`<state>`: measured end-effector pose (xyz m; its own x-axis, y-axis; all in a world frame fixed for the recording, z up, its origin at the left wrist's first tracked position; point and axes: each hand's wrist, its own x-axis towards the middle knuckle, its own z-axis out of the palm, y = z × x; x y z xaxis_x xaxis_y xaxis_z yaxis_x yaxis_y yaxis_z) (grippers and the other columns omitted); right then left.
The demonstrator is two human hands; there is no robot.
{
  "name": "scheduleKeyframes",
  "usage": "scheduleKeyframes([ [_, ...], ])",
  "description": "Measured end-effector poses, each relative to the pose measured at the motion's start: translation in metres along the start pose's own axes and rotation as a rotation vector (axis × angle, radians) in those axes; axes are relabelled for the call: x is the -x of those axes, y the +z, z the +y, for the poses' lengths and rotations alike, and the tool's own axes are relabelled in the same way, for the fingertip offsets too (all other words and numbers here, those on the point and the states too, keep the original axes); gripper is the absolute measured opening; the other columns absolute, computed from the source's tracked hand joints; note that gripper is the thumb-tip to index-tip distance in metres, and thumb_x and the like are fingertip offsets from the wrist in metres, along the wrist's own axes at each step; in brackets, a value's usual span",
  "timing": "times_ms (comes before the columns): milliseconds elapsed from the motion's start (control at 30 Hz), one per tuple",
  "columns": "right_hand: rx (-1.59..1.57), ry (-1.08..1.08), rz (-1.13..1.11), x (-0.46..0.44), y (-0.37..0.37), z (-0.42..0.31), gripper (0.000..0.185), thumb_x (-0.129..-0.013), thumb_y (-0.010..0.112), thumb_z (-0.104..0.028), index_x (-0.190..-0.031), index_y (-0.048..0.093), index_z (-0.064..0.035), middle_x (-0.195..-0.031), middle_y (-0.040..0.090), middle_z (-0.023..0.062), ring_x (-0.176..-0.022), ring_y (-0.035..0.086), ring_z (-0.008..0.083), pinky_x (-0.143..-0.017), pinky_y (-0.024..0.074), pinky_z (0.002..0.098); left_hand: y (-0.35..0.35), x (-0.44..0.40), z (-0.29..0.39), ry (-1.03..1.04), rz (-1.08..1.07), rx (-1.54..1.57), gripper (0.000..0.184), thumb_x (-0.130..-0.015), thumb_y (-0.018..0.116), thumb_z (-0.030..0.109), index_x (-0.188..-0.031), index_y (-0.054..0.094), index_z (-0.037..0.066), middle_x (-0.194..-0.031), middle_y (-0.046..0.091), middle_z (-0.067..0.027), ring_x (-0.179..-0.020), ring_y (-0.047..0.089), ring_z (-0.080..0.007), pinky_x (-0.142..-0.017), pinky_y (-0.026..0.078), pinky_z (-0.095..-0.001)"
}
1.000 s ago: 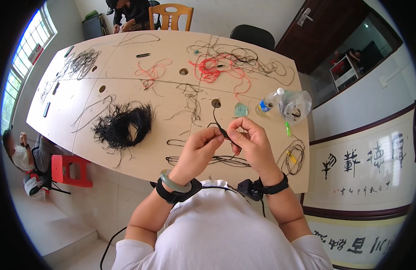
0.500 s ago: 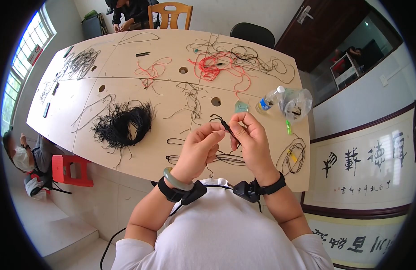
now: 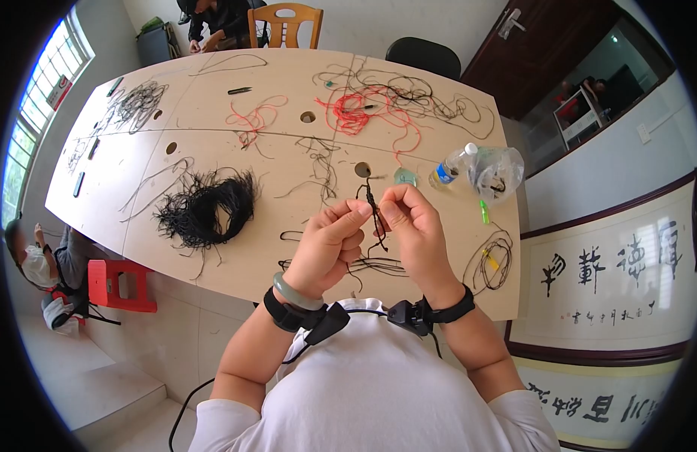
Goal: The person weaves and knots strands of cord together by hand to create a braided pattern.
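Observation:
A knotted black cord (image 3: 370,197) hangs upright between my two hands above the near part of the table. My left hand (image 3: 335,242) pinches it from the left between thumb and finger, the other fingers curled in. From the right, the thumb and fingers of my right hand (image 3: 414,226) close on the same cord. Its loose ends show above and below the fingers. Beneath my hands, loops of thin black cord (image 3: 379,265) lie on the table. A thick bundle of black cords (image 3: 209,207) lies to the left.
Red cord (image 3: 352,113) and tangled dark cords lie at the far side of the table (image 3: 281,177). A bottle (image 3: 452,166), a clear plastic bag (image 3: 495,173) and a green pen-like item (image 3: 484,212) are at the right. Other people sit beyond the table and at the left.
The knotted cord has turned from a slant to nearly upright, with its lower end now showing below my fingers. Both hands have shifted slightly and still pinch it.

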<state>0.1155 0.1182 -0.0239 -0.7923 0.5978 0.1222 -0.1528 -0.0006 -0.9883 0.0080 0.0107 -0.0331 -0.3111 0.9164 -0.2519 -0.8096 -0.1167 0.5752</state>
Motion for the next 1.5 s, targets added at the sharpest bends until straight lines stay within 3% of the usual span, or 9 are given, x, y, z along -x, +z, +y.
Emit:
scheduleKeyframes([
  [133,-0.092,0.009,0.097,-0.002,-0.002,-0.010,0.012,-0.095,0.050,-0.015,-0.091,0.051,-0.0043,-0.078,0.050,-0.0016,-0.069,0.049,0.0054,-0.066,0.0518,0.0244,0.007,0.005,0.006,0.077,-0.004,-0.256,0.006,-0.093,0.052,0.012,-0.094,0.055,0.007,-0.058,0.029,0.0116,-0.044,0.021,0.0002,-0.039,0.015,-0.0185],
  [467,-0.159,0.063,0.111,-0.001,0.001,-0.010,0.015,-0.095,0.051,-0.018,-0.090,0.050,-0.0042,-0.077,0.051,-0.0006,-0.068,0.052,0.0055,-0.061,0.0511,0.0235,0.001,0.005,0.001,0.080,-0.040,-0.190,0.013,-0.094,0.053,0.016,-0.098,0.056,0.005,-0.060,0.033,0.0112,-0.046,0.022,0.0008,-0.041,0.016,-0.0185],
  [567,0.007,-0.019,0.112,-0.002,-0.004,-0.013,0.014,-0.094,0.053,-0.016,-0.090,0.051,-0.0031,-0.079,0.051,0.0003,-0.065,0.052,0.0059,-0.059,0.0488,0.0219,0.003,0.007,0.004,0.147,0.041,-0.383,0.010,-0.094,0.052,0.015,-0.096,0.056,0.006,-0.060,0.031,0.0100,-0.049,0.026,-0.0001,-0.043,0.018,-0.0180],
  [833,0.170,-0.038,-0.016,0.002,-0.005,-0.006,0.014,-0.091,0.058,-0.014,-0.093,0.056,-0.0008,-0.085,0.054,0.0013,-0.064,0.054,0.0056,-0.058,0.0450,0.0191,-0.011,0.000,-0.005,0.134,-0.068,-0.382,0.014,-0.090,0.060,0.020,-0.092,0.059,0.005,-0.077,0.057,0.0016,-0.068,0.047,-0.0046,-0.064,0.037,-0.0197],
  [1067,0.058,0.143,0.071,0.004,-0.008,-0.012,0.015,-0.089,0.061,-0.017,-0.094,0.061,-0.0027,-0.089,0.057,0.0047,-0.068,0.057,0.0072,-0.059,0.0453,0.0204,-0.017,-0.001,-0.005,0.189,0.024,-0.473,0.012,-0.089,0.061,0.015,-0.088,0.057,0.004,-0.074,0.055,0.0028,-0.068,0.045,-0.0053,-0.063,0.036,-0.0194],
  [1133,0.259,-0.256,-0.004,0.009,-0.004,-0.031,0.011,-0.085,0.064,-0.013,-0.092,0.063,-0.0041,-0.088,0.058,0.0060,-0.067,0.059,0.0111,-0.061,0.0461,0.0216,-0.024,-0.002,-0.004,0.266,0.078,-0.554,0.014,-0.089,0.063,0.016,-0.084,0.055,0.004,-0.072,0.050,0.0058,-0.065,0.041,-0.0020,-0.058,0.033,-0.0184],
  [1267,0.315,-0.643,-0.422,0.037,-0.004,-0.126,0.004,-0.078,0.065,-0.005,-0.076,0.064,-0.0087,-0.078,0.057,0.0032,-0.071,0.055,0.0158,-0.063,0.0531,0.0270,-0.034,-0.008,0.004,0.273,0.103,-0.367,0.013,-0.089,0.063,0.013,-0.083,0.055,0.004,-0.069,0.049,0.0045,-0.062,0.040,-0.0038,-0.057,0.032,-0.0185],
  [1333,0.251,-0.451,-0.262,0.060,0.001,-0.153,0.010,-0.072,0.068,-0.009,-0.065,0.063,-0.0141,-0.076,0.063,0.0028,-0.066,0.058,0.0191,-0.061,0.0532,0.0291,-0.042,-0.010,0.008,0.265,0.117,-0.335,0.010,-0.090,0.060,0.012,-0.084,0.055,0.005,-0.071,0.051,0.0027,-0.063,0.042,-0.0048,-0.057,0.033,-0.0189],
  [1500,0.361,-0.303,-0.204,0.072,-0.012,-0.142,0.010,-0.072,0.067,-0.008,-0.065,0.062,-0.0127,-0.077,0.062,0.0045,-0.065,0.057,0.0195,-0.061,0.0511,0.0303,-0.057,-0.011,0.012,0.265,0.126,-0.285,0.006,-0.092,0.055,0.010,-0.088,0.055,0.005,-0.081,0.054,0.0010,-0.068,0.046,-0.0056,-0.056,0.034,-0.0170],
])
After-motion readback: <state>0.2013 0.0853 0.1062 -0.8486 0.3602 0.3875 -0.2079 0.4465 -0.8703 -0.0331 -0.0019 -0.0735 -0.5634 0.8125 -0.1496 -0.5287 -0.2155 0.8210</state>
